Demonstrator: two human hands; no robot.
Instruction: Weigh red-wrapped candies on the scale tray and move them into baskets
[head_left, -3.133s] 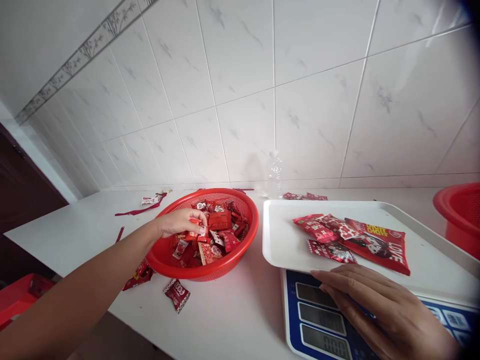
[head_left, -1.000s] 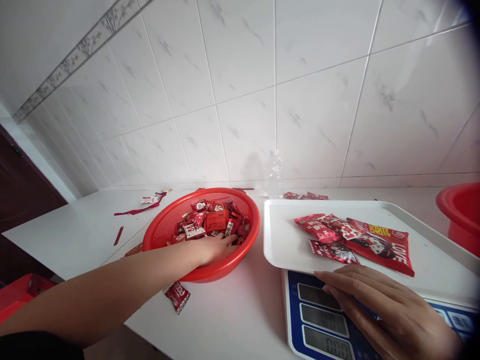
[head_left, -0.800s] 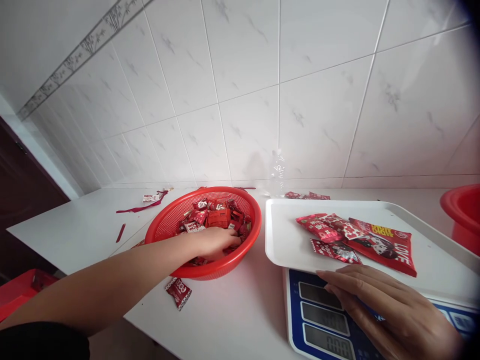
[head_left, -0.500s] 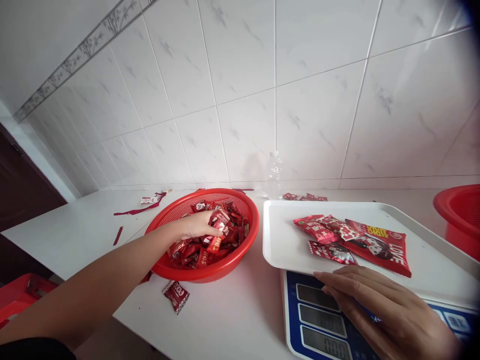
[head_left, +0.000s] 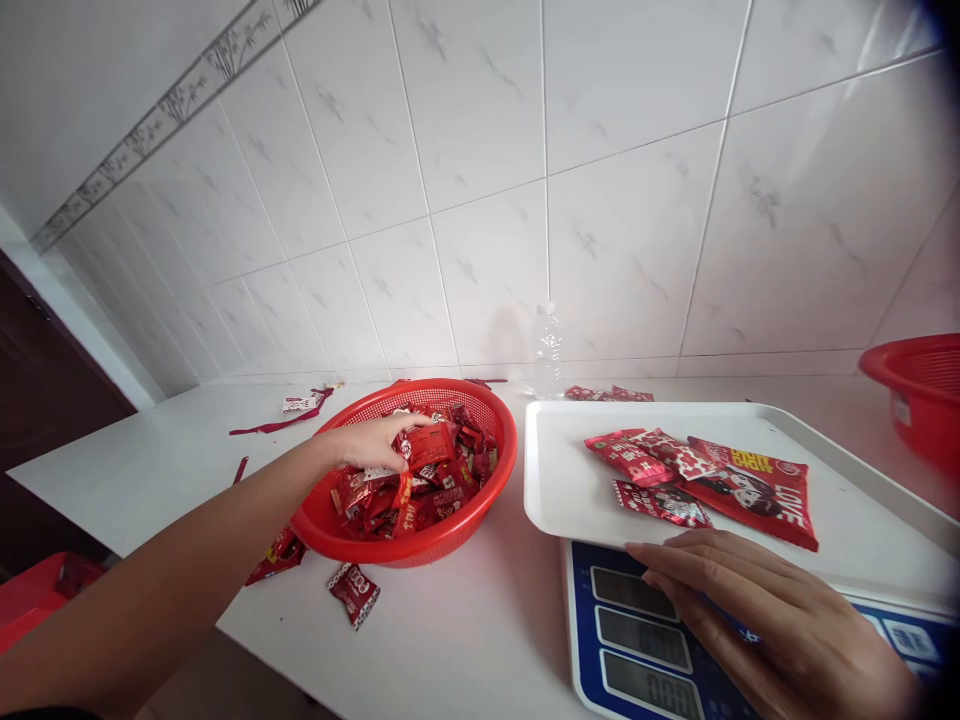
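Observation:
My left hand (head_left: 371,442) reaches into a red plastic basket (head_left: 491,510) heaped with small wrapped candies. Its thumb and fingers close around a red candy packet (head_left: 430,446) at the top of the heap. Stretched out over the digital scale (head_left: 581,620), my right hand (head_left: 780,610) holds nothing; its fingertips lie by the front rim of the white tray (head_left: 544,490). On that tray are several red packets, among them a large one marked LOVE (head_left: 757,490) and a shiny pink-red one (head_left: 626,455).
One small wrapped candy (head_left: 352,595) lies in front of the basket, with a red and yellow packet (head_left: 277,555) at its left. A clear plastic bottle (head_left: 548,350) stands by the tiled wall. Another red basket (head_left: 919,400) is at the right edge.
My left hand has shifted slightly left and up within the basket, and a different red packet shows at its fingers. My right hand and the tray's packets stay about the same.

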